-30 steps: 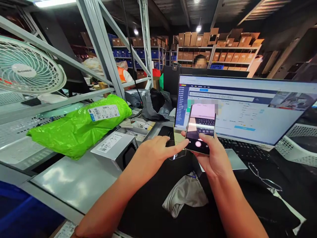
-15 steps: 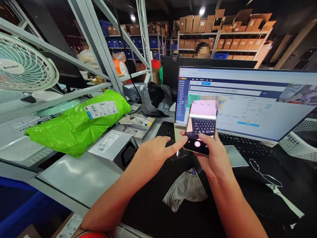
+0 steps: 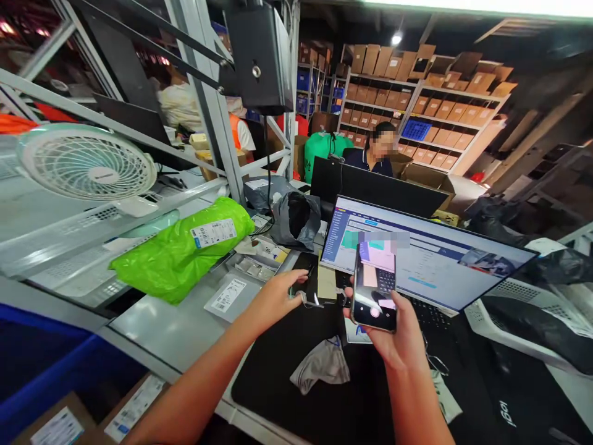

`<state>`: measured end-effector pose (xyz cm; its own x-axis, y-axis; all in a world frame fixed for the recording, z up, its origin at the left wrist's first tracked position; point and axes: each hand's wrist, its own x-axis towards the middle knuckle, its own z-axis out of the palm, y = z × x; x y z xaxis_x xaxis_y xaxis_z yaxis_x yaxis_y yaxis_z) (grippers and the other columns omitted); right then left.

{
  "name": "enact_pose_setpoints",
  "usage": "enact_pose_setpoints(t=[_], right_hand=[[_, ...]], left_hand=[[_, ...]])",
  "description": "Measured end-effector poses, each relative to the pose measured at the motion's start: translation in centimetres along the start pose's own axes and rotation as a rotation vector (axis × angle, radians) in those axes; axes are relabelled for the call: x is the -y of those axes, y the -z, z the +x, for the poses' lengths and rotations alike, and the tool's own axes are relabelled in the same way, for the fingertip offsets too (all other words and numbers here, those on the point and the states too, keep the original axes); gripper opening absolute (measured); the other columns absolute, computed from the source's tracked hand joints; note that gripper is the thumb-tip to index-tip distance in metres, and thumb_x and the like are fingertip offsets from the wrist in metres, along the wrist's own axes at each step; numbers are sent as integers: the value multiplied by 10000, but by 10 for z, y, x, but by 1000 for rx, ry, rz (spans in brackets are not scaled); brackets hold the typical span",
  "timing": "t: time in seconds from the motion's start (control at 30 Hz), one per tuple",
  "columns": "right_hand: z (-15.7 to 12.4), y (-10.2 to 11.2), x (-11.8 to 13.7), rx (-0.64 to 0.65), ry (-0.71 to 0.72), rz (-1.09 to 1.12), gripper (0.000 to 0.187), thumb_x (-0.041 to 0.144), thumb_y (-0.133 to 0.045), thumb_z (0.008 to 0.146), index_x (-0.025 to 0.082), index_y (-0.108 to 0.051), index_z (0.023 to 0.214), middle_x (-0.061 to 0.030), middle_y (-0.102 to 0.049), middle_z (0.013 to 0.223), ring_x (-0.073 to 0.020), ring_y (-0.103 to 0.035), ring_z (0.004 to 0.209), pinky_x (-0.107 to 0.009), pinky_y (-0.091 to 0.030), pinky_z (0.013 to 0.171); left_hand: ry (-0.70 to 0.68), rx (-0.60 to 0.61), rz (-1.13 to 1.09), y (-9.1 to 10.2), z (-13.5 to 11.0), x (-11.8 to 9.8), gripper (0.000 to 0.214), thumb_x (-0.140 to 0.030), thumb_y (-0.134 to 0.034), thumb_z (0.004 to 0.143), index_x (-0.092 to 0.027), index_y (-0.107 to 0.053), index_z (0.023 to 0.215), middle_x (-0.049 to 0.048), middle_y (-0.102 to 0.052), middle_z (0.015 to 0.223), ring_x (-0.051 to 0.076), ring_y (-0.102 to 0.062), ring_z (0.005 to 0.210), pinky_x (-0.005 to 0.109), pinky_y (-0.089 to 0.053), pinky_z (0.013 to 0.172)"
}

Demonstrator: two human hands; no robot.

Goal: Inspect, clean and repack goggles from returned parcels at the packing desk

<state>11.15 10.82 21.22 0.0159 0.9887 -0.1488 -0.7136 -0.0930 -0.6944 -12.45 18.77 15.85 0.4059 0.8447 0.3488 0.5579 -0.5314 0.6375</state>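
My right hand grips a smartphone, held upright in front of the monitor. The phone's screen shows a camera view with a keyboard in it. To the left, my left hand is open, thumb and fingers apart, over the desk mat's edge. By its thumb lies a small clear, shiny thing whose kind I cannot make out; whether the thumb touches it I cannot tell. A grey cloth pouch lies on the black mat between my forearms. Left of my left hand sits a silver-grey box with a white label.
A bright green parcel and a fan are at left beside the metal frame. A black bag stands behind the mat. At right are a keyboard, glasses and a white basket. Another person sits behind the monitors.
My left hand has drawn away from the phone to the left, its fingers spreading. The phone stays in my right hand, its screen view shifted. The camera view has tilted.
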Motion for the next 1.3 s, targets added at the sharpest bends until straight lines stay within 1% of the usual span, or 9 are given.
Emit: enact_pose_setpoints(t=[0.1, 0.23, 0.4, 0.53, 0.67, 0.8, 0.97, 1.13, 1.3], right_hand=[[-13, 0, 16, 5, -62, -40, 510, 417, -709, 817, 246, -674, 1297, -131, -748, 1178, -362, -731, 1016, -573, -609, 802], [-24, -7, 15, -7, -134, -38, 503, 428, -710, 803, 238, -691, 1268, -153, -733, 1206, -376, -719, 1033, -560, -612, 766], [-36, -42, -6, -131, -107, 12, 523, 364, -726, 786, 259, -669, 1296, -131, -741, 1199, -361, -723, 1047, -550, -606, 812], [-44, -68, -19, -165, -91, 40, 440, 351, -715, 804, 245, -692, 1231, -127, -740, 1205, -363, -719, 1063, -544, -600, 822], [-49, -82, -25, -177, -74, 52, 419, 297, -741, 794, 244, -685, 1206, -132, -730, 1229, -367, -716, 1073, -540, -600, 819], [-45, -92, -34, -179, -74, 44, 569, 233, -782, 750, 232, -616, 1295, -140, -726, 1221, -376, -715, 1070, -523, -616, 791], [-24, -111, -50, -131, -142, 64, 611, 176, -799, 714, 219, -568, 1279, -127, -734, 1175, -366, -711, 1086, -537, -622, 820], [1, -130, -65, -117, -202, 76, 738, 131, -812, 690, 256, -484, 1340, -95, -735, 1162, -326, -724, 1067, -500, -631, 828], [14, -144, -76, -64, -186, 97, 665, 117, -776, 751, 247, -479, 1332, -80, -749, 1099, -295, -726, 1062, -506, -606, 892]], left_hand=[[6, -21, 50, 21, 1, -8, 399, -84, -610, 768, -194, -670, 1147, 86, -746, 1146, 233, -706, 1074, 415, -564, 988], [-23, -1, 84, 47, 6, -10, 385, -72, -636, 770, -196, -687, 1131, 81, -742, 1147, 229, -698, 1085, 406, -563, 995], [-89, 69, 78, 72, 13, -6, 391, -68, -638, 792, -190, -683, 1160, 87, -727, 1195, 227, -676, 1138, 404, -546, 1029], [-153, 123, 44, 85, 21, 2, 398, -56, -623, 799, -195, -683, 1167, 81, -729, 1182, 224, -679, 1125, 399, -554, 1017], [-193, 137, 13, 88, 37, 7, 397, -41, -592, 812, -188, -685, 1170, 93, -725, 1182, 239, -679, 1115, 423, -558, 1002], [-208, 144, -10, 83, 53, 11, 396, -36, -618, 794, -185, -688, 1154, 96, -730, 1160, 248, -682, 1099, 412, -567, 972], [-201, 174, -33, 78, 63, 21, 373, -47, -675, 768, -184, -693, 1114, 86, -743, 1097, 250, -704, 1023, 386, -585, 901], [-179, 197, -54, 83, 65, 35, 314, -51, -671, 761, -169, -681, 1051, 89, -740, 1063, 254, -701, 991, 377, -575, 874], [-159, 225, -87, 89, 70, 44, 293, 15, -583, 709, -168, -664, 922, 83, -728, 991, 249, -691, 973, 351, -555, 846]])
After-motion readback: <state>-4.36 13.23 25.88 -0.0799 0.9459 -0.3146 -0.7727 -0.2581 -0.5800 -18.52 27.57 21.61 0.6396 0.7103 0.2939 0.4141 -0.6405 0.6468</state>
